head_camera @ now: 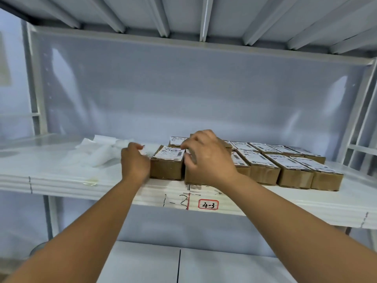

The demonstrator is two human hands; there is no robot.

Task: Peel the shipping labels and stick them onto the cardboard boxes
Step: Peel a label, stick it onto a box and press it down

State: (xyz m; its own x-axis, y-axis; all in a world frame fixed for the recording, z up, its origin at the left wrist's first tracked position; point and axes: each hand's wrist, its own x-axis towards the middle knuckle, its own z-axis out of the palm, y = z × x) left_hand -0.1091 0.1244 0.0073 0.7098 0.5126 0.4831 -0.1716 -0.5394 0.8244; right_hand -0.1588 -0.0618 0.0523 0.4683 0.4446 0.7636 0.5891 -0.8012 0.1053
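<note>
- White metal shelf in front of us, red-framed "4-3" tag on its front edge.
- Cardboard boxes sit in rows on the shelf, touching, labels on top.
- Right hand has its fingers curled and pinches the right edge of the label on the leftmost front box.
- Left hand is just beside that box, curled and blurred; we cannot tell its grip.
- White paper scraps are piled at shelf left.

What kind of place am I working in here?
Most likely a warehouse or packing room: white metal shelving, a handwritten location tag reading 4-3 on the shelf edge, and rows of small labelled cardboard boxes.
</note>
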